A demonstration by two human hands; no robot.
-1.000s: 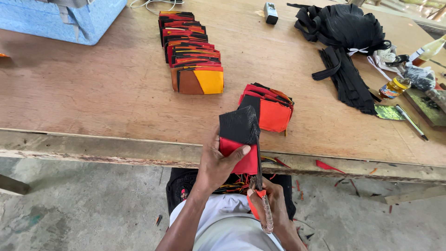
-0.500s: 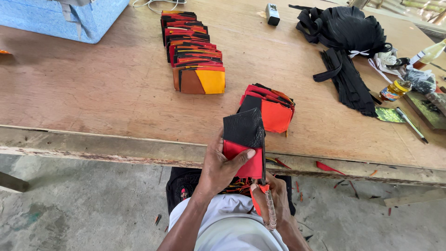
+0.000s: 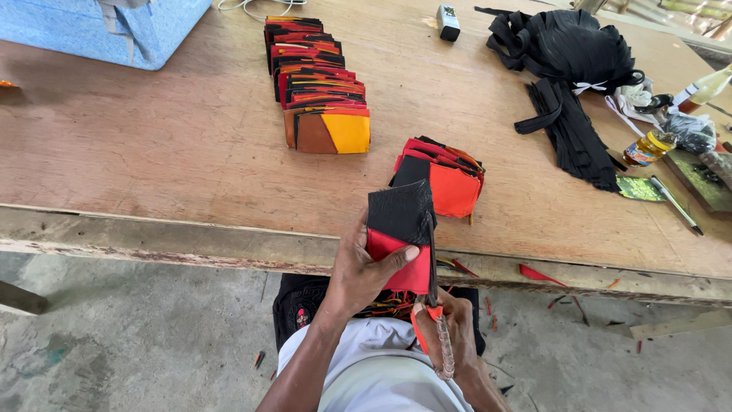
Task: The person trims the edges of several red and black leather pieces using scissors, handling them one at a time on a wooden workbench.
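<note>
Trimming a black-and-red piece at the desk edge

The left hand (image 3: 358, 271) grips a black-and-red piece (image 3: 400, 236), thumb across its red half, held upright just off the desk (image 3: 191, 152) edge. The right hand (image 3: 457, 336) has its fingers closed on scissors (image 3: 433, 320), whose blades run up the piece's right side. A small stack (image 3: 442, 175) lies just behind; a long row (image 3: 316, 84) stands farther back.

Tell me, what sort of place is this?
Probably a small craft workshop for sewn or leather goods. A worn wooden workbench carries a row of finished red, black and orange pouches and a heap of black straps, while the left hand holds a pouch being trimmed with scissors.
</note>
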